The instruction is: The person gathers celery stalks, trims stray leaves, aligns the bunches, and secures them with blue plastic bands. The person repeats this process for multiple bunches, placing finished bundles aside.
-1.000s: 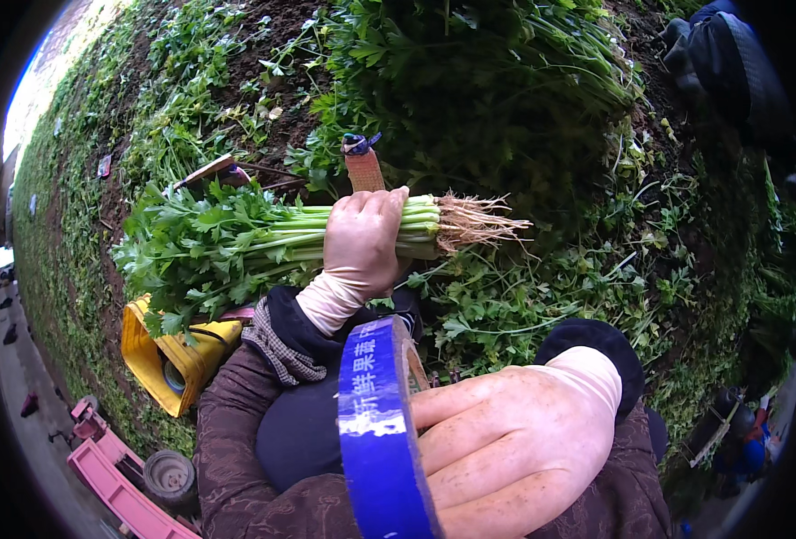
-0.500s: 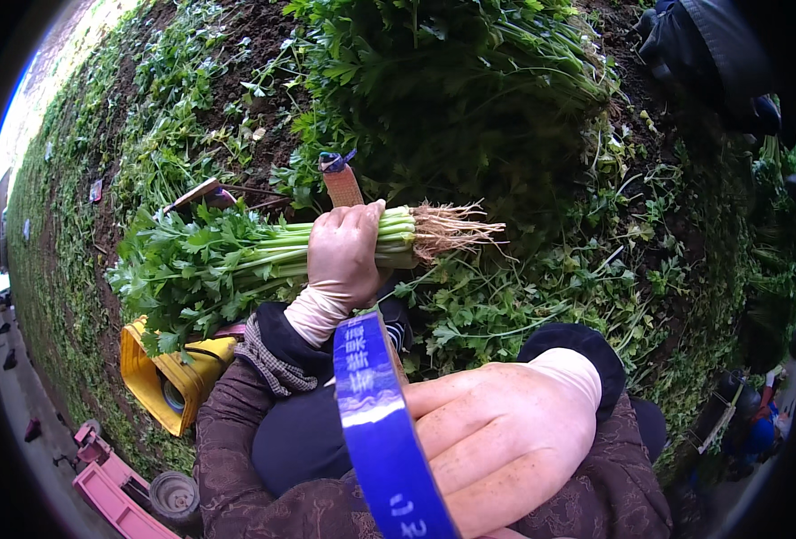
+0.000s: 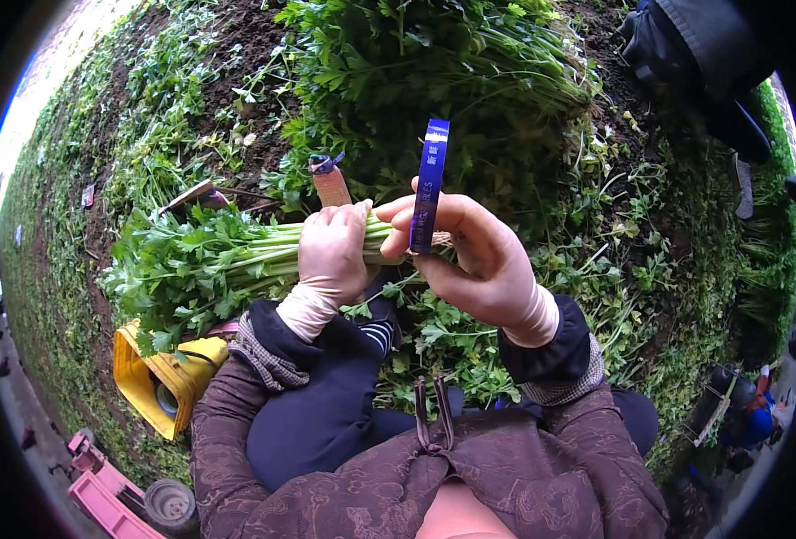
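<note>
My left hand [image 3: 333,251], in a pale thin glove, is wrapped round the stalks of a bunch of celery [image 3: 254,251]. The bunch lies crosswise before my knees, leaves to the left and roots to the right. My right hand [image 3: 483,260], gloved too, is at the root end with fingers curled and mostly covers the roots. Between its fingers stands a blue printed strip of tape [image 3: 429,184], held upright and apart from the stalks as far as I can see. Just beyond my left hand a woven-wrapped handle [image 3: 329,184] sticks up.
A large heap of celery [image 3: 443,72] lies ahead. Loose leaves [image 3: 470,350] cover the soil around me. At my left are a yellow container [image 3: 160,386] and a pink object [image 3: 110,503]. Someone's dark-clothed leg [image 3: 703,54] is at the far right.
My right hand has gone from near my lap, close to the camera, up and forward to the celery's root end, carrying the blue tape. My left hand keeps its grip on the celery.
</note>
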The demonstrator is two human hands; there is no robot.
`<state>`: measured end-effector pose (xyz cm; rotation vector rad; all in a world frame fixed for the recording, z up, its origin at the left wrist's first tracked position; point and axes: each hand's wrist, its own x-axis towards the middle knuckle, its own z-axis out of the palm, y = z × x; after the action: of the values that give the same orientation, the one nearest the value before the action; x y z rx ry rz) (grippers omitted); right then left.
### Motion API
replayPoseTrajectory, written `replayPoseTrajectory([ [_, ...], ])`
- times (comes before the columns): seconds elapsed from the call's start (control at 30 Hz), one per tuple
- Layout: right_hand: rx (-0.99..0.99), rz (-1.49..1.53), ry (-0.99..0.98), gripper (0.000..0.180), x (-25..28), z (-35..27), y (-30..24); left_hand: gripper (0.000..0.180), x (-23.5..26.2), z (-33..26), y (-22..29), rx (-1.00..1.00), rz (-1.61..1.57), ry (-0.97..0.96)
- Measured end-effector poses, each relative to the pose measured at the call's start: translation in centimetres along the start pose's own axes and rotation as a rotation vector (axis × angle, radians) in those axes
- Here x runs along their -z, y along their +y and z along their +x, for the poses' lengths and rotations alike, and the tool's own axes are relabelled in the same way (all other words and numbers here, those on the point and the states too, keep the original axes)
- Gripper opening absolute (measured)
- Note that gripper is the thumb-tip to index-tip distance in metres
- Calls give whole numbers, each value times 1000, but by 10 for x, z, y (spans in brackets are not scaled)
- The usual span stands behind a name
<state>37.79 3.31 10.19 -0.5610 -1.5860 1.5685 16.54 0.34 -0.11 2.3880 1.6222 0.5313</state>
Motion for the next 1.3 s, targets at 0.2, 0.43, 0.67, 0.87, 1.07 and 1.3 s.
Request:
replayPoseTrajectory([
  [0.2,-105,-11,53,45,2,-12,11,71,2,2,2,-22,-57,53],
  [0.43,-60,-27,77,42,0,-12,17,71,1,1,1,-27,-54,70],
  [0.67,124,-383,85,31,3,-12,21,73,2,2,3,-36,-56,86],
  [0.87,-9,-14,98,40,1,-15,16,70,4,3,4,-22,-25,96],
  [1.07,-313,390,191,59,-2,-17,4,70,5,2,7,9,-27,70],
  [1.3,-396,533,171,74,-4,-14,-3,67,-1,3,0,-36,-12,70],
])
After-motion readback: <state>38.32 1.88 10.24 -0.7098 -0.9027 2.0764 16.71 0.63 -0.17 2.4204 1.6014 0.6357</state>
